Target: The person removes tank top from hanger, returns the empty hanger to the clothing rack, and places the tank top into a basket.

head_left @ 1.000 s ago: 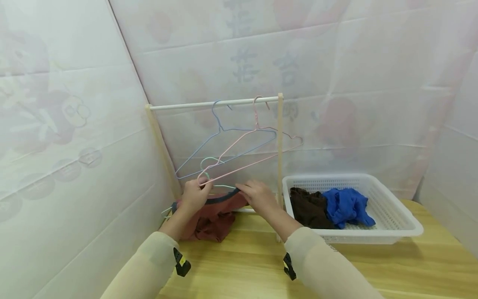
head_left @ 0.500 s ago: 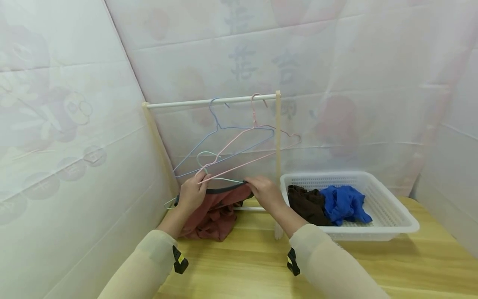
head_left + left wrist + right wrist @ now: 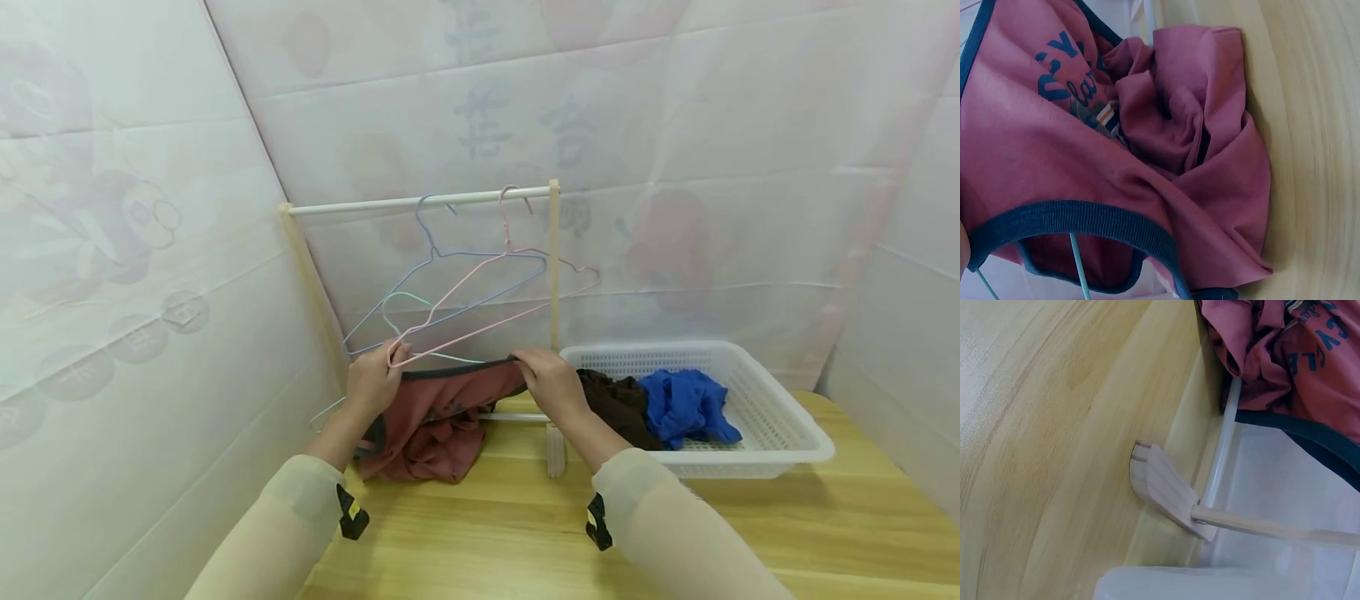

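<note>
A dusty-red tank top (image 3: 457, 387) with dark blue trim is stretched between both hands, its lower part bunched on the table. My left hand (image 3: 371, 379) grips the top and the mint-green clothes hanger (image 3: 384, 310) near the base of its hook. The hanger's wire (image 3: 1079, 265) passes through a trimmed opening in the left wrist view. At the other end, my right hand (image 3: 553, 382) pinches the dark trim between thumb and fingers. Blue lettering shows on the tank top's front (image 3: 1054, 144). Part of the hanger is hidden behind the cloth.
A wood-and-white rack (image 3: 352, 206) carries a blue hanger (image 3: 425, 229) and a pink hanger (image 3: 506, 225). The pink hanger's lower corner overlaps my left hand. A white basket (image 3: 787, 417) at right holds brown cloth (image 3: 618, 408) and blue cloth (image 3: 686, 406). The rack's foot (image 3: 1163, 487) stands on the table.
My right hand has moved right with the trim, and my left hand slightly left, so the tank top's edge is spread wider. The mint-green hanger has shifted left with the left hand.
</note>
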{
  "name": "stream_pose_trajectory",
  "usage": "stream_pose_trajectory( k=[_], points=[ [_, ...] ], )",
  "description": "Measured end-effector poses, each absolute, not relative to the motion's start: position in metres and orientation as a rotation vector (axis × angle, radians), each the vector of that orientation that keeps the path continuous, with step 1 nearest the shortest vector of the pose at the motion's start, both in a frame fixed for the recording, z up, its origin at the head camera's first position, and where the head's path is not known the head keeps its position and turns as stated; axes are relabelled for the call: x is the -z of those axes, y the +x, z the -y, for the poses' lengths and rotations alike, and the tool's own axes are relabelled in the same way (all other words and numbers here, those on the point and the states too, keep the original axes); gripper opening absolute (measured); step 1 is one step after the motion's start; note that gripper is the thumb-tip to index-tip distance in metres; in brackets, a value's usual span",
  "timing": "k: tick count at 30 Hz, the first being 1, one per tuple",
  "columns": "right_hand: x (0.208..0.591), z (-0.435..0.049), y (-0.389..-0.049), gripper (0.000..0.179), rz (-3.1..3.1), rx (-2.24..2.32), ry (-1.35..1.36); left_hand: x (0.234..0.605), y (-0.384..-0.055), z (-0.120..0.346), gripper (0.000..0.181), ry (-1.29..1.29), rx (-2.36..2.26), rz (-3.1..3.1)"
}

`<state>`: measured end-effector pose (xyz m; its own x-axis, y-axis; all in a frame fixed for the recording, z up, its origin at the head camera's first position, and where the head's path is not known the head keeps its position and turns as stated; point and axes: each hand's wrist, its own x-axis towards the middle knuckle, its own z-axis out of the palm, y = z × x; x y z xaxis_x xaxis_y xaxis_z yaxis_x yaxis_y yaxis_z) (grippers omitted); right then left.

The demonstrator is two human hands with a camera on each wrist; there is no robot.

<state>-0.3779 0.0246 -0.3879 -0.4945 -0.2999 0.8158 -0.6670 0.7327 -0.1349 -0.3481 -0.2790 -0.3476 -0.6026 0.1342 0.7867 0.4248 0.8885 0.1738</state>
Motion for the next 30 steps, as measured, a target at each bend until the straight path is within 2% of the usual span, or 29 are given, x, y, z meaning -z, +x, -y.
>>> stream_pose_trajectory(
  k=[14,30],
  points=[
    [0.391,-0.022,-0.375,0.017,2.017,-0.777,0.628,0.343,-0.347,0.278,0.02,-0.302,0.45,2.178],
    [0.403,-0.021,-0.373,0.01,2.072,-0.854,0.51,0.347,-0.348,0.273,0.022,-0.228,0.479,2.167]
  ],
)
